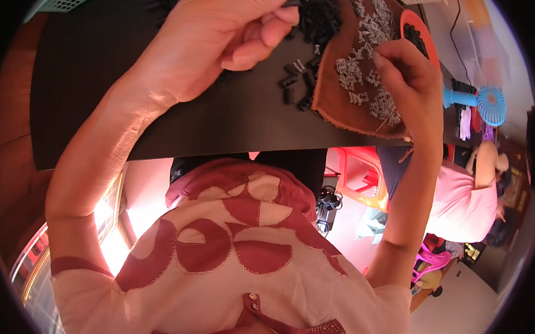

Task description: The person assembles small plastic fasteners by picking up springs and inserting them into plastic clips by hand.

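My left hand [239, 41] is raised over the dark table at the top of the view. Its fingers are curled in and its thumb reaches toward a pile of small black ridged pieces [321, 18]; whatever its fingertips hold is unclear. My right hand [410, 71] has thumb and forefinger pressed together above small silver metal pieces [350, 74], and I cannot make out anything between them. Those metal pieces lie scattered over a brown cloth [330, 100]. Several loose black pieces [288, 96] rest on the table beside the cloth's left edge.
An orange bowl [433, 52] of dark pieces stands beyond my right hand. Further right is a blue handheld fan [491, 106]. A green basket [55, 3] is at the table's [189, 131] far left. A red stool [365, 175] and a person in pink [466, 210] are to the right.
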Demonstrator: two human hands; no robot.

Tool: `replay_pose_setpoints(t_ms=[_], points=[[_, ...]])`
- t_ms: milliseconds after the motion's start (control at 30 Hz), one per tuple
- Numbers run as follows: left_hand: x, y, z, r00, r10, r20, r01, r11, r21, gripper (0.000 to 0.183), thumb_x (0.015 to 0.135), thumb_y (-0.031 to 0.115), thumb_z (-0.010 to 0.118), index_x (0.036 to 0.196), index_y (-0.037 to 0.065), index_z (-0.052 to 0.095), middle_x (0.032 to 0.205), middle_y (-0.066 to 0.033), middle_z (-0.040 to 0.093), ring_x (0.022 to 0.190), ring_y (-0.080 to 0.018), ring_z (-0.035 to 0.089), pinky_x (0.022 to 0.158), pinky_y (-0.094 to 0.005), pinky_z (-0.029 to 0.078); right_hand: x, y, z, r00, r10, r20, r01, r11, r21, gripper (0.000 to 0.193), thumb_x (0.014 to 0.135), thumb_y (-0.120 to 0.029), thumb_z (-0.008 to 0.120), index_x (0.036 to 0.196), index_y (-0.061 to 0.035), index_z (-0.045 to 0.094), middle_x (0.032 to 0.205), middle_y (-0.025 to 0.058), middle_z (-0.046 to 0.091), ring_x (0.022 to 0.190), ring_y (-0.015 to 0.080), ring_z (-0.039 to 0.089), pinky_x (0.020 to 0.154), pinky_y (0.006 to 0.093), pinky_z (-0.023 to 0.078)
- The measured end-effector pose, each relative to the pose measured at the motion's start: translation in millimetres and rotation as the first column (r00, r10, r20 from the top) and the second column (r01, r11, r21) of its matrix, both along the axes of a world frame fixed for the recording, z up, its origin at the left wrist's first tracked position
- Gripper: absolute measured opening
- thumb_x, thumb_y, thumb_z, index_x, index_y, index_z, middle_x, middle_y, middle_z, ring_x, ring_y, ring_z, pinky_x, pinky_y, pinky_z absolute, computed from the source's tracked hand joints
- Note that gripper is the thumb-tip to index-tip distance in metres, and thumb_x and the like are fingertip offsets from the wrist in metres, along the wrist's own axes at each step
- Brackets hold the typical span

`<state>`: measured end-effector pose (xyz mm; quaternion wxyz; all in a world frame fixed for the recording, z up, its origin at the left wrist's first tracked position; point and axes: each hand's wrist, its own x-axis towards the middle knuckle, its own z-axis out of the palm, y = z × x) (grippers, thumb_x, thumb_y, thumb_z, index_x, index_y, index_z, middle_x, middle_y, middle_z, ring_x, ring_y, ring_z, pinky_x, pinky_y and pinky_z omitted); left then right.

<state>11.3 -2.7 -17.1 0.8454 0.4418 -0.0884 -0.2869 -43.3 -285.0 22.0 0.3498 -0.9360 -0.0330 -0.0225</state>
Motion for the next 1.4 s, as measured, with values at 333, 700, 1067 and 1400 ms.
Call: replay_pose_setpoints(t_ms=[333,700,1067,1400], points=[[-7,-10,0,0.99,-0.135,-0.034,0.132,0.989,-0.062,0.032,0.103,0.033,0.044,0.091,0.006,0.057,0.067,0.0002,0.048,0.043,-0.004,0.033,0.039,-0.0186,0.026,28,80,-16,0.936,0.224,0.27,-0.35,0.538,0.767,0.02,0.094,-0.005,0.058,0.11,0.0059,0.063,0.074,0.0001,0.055,0.057,0.0045,0.039,0.05,0.0196,0.028],[-4,-10,2,0.978,-0.184,-0.095,0.17,0.976,-0.137,0.031,0.104,0.032,0.043,0.091,0.006,0.054,0.069,0.0012,0.047,0.045,-0.0032,0.032,0.039,-0.018,0.024,29,100,-33,0.935,0.133,0.328,-0.35,0.481,0.804,0.014,0.089,0.004,0.063,0.103,0.0045,0.067,0.088,0.0067,0.067,0.081,0.0111,0.064,0.073,0.0214,0.05],[-6,-11,5,0.919,-0.25,-0.304,0.182,0.955,-0.236,0.032,0.102,0.035,0.047,0.092,0.006,0.056,0.07,-0.0019,0.052,0.047,-0.0077,0.038,0.042,-0.0209,0.025,31,92,-20,0.962,0.209,0.175,-0.271,0.658,0.703,0.018,0.095,-0.011,0.059,0.106,0.0024,0.065,0.08,-0.0002,0.06,0.058,0.0031,0.042,0.05,0.0184,0.028],[7,0,9,0.993,-0.015,-0.12,-0.003,0.988,-0.154,0.026,0.101,0.029,0.052,0.088,0.006,0.058,0.07,-0.0017,0.055,0.051,-0.0099,0.043,0.044,-0.0214,0.029,30,51,-3,0.926,0.366,0.094,-0.357,0.929,-0.099,0.008,0.089,-0.003,0.062,0.096,-0.0001,0.063,0.083,0.0045,0.06,0.07,0.0153,0.057,0.065,0.027,0.045]])
